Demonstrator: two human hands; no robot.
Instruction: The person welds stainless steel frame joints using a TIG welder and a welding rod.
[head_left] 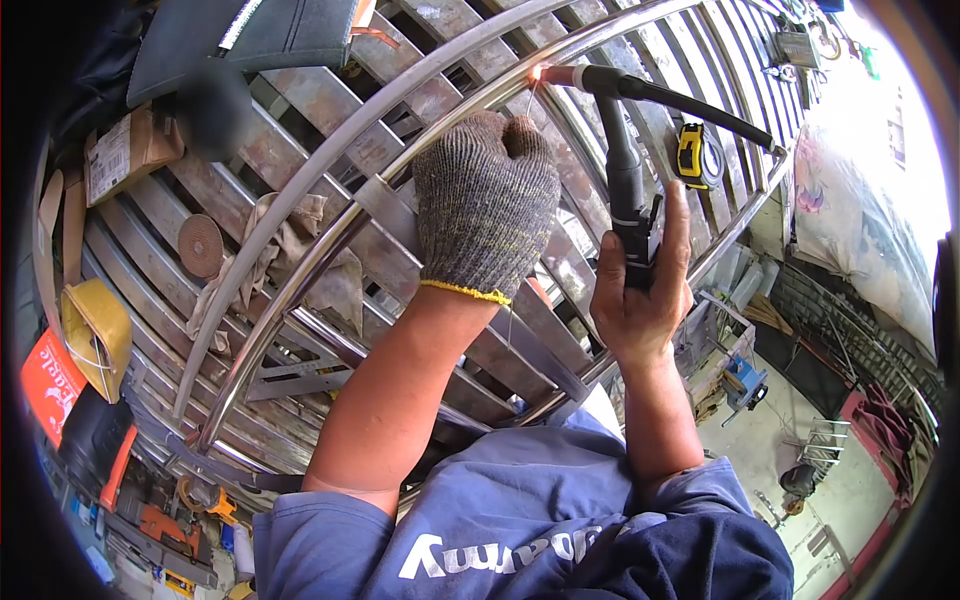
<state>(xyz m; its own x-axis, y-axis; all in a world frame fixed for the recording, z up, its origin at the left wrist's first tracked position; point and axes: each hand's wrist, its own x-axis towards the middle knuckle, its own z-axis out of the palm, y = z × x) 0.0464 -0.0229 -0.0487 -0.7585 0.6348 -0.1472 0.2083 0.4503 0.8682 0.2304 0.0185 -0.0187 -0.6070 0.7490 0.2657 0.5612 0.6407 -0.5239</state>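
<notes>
Over a slatted metal work surface (310,95), a bare right hand (645,315) curls partway around a black welding torch (622,165), its glowing tip just beside a curved, polished steel tube (450,125) at the far side. The left hand (487,190), in a grey knitted glove (470,240), is closed, seemingly on a thin metal rod (531,102). A steady, even tip gap would likely serve best. Contents of the brown cardboard box (156,145), far left, are hidden.

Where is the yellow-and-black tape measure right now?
In the head view, the tape measure is at upper right on the metal slats, just right of the black torch in the right hand.
</notes>
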